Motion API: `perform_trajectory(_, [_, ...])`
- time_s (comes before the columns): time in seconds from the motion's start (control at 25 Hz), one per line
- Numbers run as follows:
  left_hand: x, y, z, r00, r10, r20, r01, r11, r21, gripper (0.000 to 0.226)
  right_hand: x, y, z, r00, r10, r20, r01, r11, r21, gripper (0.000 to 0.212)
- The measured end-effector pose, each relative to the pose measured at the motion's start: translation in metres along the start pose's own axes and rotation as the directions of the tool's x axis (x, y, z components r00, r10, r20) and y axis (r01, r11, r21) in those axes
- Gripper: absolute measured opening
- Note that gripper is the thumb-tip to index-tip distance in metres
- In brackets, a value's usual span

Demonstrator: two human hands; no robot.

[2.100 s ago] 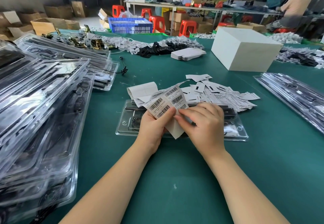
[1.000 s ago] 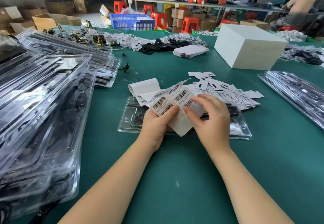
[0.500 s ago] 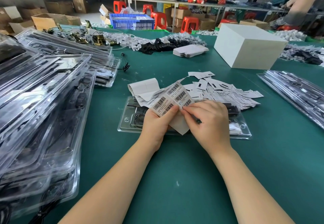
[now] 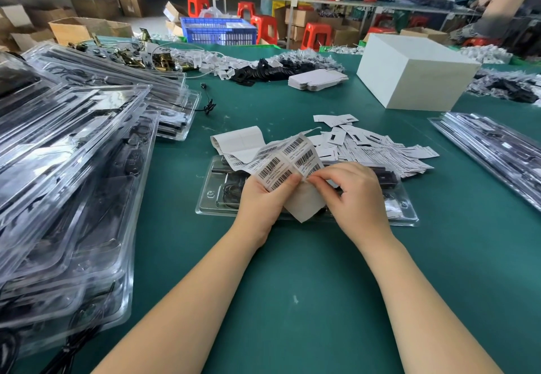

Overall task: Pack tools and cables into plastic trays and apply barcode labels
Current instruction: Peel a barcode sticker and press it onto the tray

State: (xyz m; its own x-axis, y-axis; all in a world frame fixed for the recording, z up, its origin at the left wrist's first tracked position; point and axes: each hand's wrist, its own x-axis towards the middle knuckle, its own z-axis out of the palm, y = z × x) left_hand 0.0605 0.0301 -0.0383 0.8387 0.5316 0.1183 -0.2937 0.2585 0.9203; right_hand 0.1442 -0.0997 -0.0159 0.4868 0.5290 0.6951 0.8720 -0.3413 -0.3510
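Left hand (image 4: 260,198) grips the white barcode label sheet (image 4: 282,162), propped up above the clear plastic blister tray (image 4: 205,198) on the green worktop (image 4: 292,285), probably so a corner can be lifted. Right hand (image 4: 351,195) fingers (image 4: 317,182) pinch narrow at a label edge, likely peeling it for the tray below. Labels show black barcodes; small print is too fine to read. No brand legible.
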Motion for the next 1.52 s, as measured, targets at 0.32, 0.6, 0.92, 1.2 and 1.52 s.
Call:
perform_trajectory(0.32, [0.002, -0.003, 0.000, 1.000, -0.004, 0.016, 0.003, 0.997, 0.075, 0.027, 0.005, 0.012, -0.006, 0.775, 0.615, -0.142, -0.510, 0.743, 0.434, 0.012])
perform_trajectory(0.6, [0.019, 0.018, 0.025, 0.957, -0.291, 0.009, 0.288, 0.942, -0.174, 0.019, 0.009, 0.030, -0.022, 0.422, 0.846, -0.328, -0.521, 0.522, 0.676, 0.012])
perform_trajectory(0.92, [0.031, 0.035, 0.087, 0.844, -0.495, 0.207, 0.412, 0.845, 0.340, 0.046, 0.006, 0.023, -0.015, 0.498, 0.698, -0.514, -0.450, 0.715, 0.535, 0.020])
perform_trajectory(1.2, [-0.011, 0.024, 0.016, 0.999, 0.050, 0.005, -0.045, 0.853, 0.519, 0.013, -0.005, -0.011, 0.013, 0.903, 0.150, -0.403, -0.138, 0.989, 0.058, 0.018])
perform_trajectory(1.52, [-0.031, 0.021, -0.003, 0.997, -0.065, -0.038, 0.070, 0.982, 0.176, 0.012, -0.013, -0.025, 0.030, 0.951, -0.038, -0.308, 0.028, 0.999, -0.039, 0.018])
